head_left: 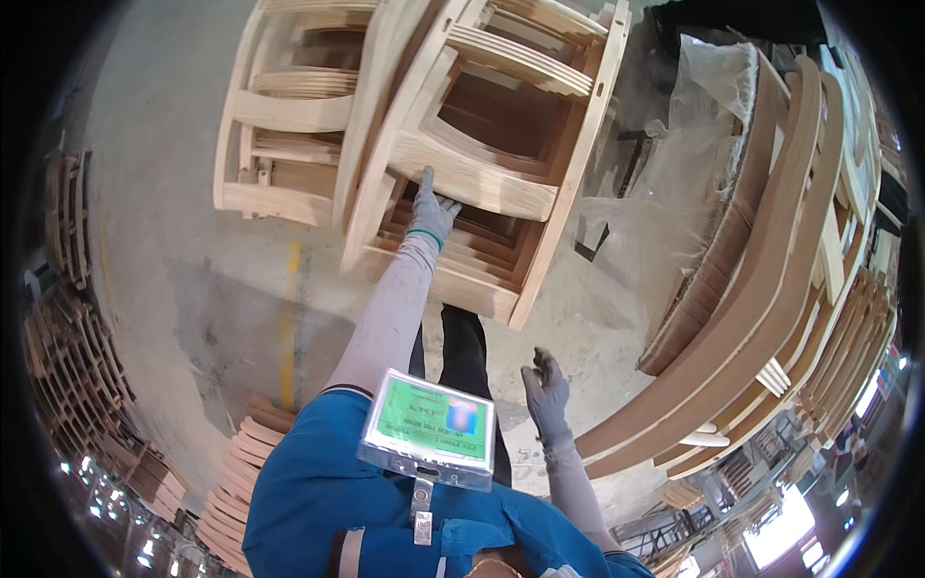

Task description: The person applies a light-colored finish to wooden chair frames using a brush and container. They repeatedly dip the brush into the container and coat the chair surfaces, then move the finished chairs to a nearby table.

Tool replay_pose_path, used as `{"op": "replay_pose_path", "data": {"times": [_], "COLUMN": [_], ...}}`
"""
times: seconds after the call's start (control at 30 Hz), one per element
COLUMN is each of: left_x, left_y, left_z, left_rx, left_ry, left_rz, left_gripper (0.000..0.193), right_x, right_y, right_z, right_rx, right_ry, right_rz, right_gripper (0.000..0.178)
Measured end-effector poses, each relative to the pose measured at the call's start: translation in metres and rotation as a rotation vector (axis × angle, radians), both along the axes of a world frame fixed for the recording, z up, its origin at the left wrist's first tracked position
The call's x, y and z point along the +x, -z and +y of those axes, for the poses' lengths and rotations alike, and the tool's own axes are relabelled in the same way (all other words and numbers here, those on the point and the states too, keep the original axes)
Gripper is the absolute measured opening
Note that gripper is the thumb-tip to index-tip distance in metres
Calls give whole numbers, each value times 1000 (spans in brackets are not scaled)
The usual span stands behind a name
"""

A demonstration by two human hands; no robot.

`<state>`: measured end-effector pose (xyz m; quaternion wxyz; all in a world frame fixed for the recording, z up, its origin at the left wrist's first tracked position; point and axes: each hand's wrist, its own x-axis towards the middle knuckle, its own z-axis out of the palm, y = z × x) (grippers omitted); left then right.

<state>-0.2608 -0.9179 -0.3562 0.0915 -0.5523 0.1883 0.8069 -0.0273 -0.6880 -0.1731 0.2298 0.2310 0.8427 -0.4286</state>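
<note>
Touching the near frame: the left hand [434, 212], in a grey glove with a green cuff, meets the curved slat [472, 176]; one finger lies along the slat's face, the others at its lower edge, and I cannot tell whether they clamp it.
Right hand [547, 393]: on the person's side of the near frame, apart from it and from the left hand, its fingers loosely bent with nothing between them.
Near frame [566, 183]: pale wood, on the floor ahead of the person, with slats crossing between long side rails.
Second frame [294, 113]: just left of the near frame, of similar pale wood with crosswise slats.
Plastic sheet [665, 183]: right of the near frame, clear and crumpled.
Curved planks [766, 299]: farther right of the near frame, beyond the plastic sheet, brown and bowed.
Yellow floor line [288, 328]: left of the near frame and closer to the person, worn in places.
Slat pile [236, 482]: well apart from the near frame, back toward the person's left side, beside the blue garment [313, 472].
Badge [429, 429]: between the near frame and the person's chest, green in a clear holder.
</note>
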Motion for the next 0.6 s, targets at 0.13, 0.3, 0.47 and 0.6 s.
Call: {"op": "replay_pose_path", "data": {"times": [0.13,0.3,0.47,0.6], "left_x": [-14,-12,9,-4], "left_y": [18,16,-78,-158], "left_z": [13,7,-47,-102], "left_rx": [62,51,-216,-437], "left_ry": [-158,-110,-64,50], "left_rz": [241,370,420,450], "left_gripper": [75,56,50,48], "right_x": [-25,-64,-39,-57], "right_y": [104,118,43,-2], "right_z": [-11,-32,-88,-135], "right_rx": [318,195,-25,-324], "right_ry": [26,86,-25,-476], "right_rz": [60,-253,-437,-565], "right_gripper": [71,80,77,63]}}
